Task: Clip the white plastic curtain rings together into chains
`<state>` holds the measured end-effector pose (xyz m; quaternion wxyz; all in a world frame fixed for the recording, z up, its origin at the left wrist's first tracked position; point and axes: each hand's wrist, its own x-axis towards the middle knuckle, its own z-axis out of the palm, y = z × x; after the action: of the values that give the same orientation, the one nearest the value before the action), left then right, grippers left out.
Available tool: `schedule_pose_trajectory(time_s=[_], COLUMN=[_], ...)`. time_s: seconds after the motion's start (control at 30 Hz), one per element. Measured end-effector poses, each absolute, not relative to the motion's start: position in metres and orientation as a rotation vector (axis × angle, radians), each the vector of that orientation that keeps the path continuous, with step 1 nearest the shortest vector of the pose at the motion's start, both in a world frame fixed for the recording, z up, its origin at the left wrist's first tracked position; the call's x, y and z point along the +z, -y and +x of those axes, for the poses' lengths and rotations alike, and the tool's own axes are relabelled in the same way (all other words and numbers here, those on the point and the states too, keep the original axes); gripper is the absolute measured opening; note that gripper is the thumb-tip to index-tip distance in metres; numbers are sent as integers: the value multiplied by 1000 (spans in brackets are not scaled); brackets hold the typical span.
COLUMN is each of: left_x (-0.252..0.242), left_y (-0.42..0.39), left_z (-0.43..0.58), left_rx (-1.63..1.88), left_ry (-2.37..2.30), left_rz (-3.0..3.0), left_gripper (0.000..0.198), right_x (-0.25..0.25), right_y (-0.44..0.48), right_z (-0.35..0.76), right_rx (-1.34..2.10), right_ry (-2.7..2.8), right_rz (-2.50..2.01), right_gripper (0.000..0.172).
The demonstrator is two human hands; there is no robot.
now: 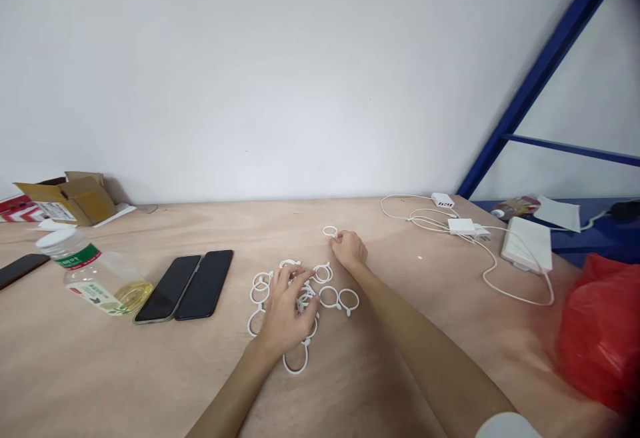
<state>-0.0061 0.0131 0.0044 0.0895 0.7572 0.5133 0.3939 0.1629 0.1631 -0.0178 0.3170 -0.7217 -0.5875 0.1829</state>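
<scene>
A heap of several white plastic rings [327,295] lies in the middle of the wooden table [350,371]. My left hand [287,308] rests on top of the heap, fingers spread and bent over the rings. My right hand [349,249] is further back, fingers pinched on a single white ring [329,231] that lies apart from the heap on the table.
Two dark phones [187,286] lie side by side left of the rings, with a tipped plastic bottle [95,276] beyond them and another phone [20,269] at the left edge. A cardboard box [70,198] sits back left. White chargers and cables [465,228], a white box [527,245] and a red bag [603,331] are on the right.
</scene>
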Motion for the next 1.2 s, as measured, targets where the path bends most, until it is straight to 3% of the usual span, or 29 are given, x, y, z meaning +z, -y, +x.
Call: schedule_pose_trajectory(time_s=[0.2,0.47,0.57,0.7,1.03,1.2], left_x=[1,7,11,12,8,7], left_y=[-14,-13,-10,-10,-9,-8], left_z=[-8,-2,0,0,0,0], left_rx=[1198,1277,1224,1166,1227,1238], left_ry=[-1522,-1527,-1405,-1301,-1331,-1324], left_rz=[2244,2071,2120,2123,2106,2159], left_gripper=[33,52,46,26,37,31], right_x=[-8,31,39,33,26,20], right_y=[-159,-74,-48,-39,-35,-34], right_z=[170,184,180,173,173,168], right_rx=[512,555,645,914,1205,1258], right_ry=[1664,2090,2080,1846,1650,1556], right_rz=[-1768,-1078,-905,-911,-885,-865], right_gripper=[18,15,16,17,15,17])
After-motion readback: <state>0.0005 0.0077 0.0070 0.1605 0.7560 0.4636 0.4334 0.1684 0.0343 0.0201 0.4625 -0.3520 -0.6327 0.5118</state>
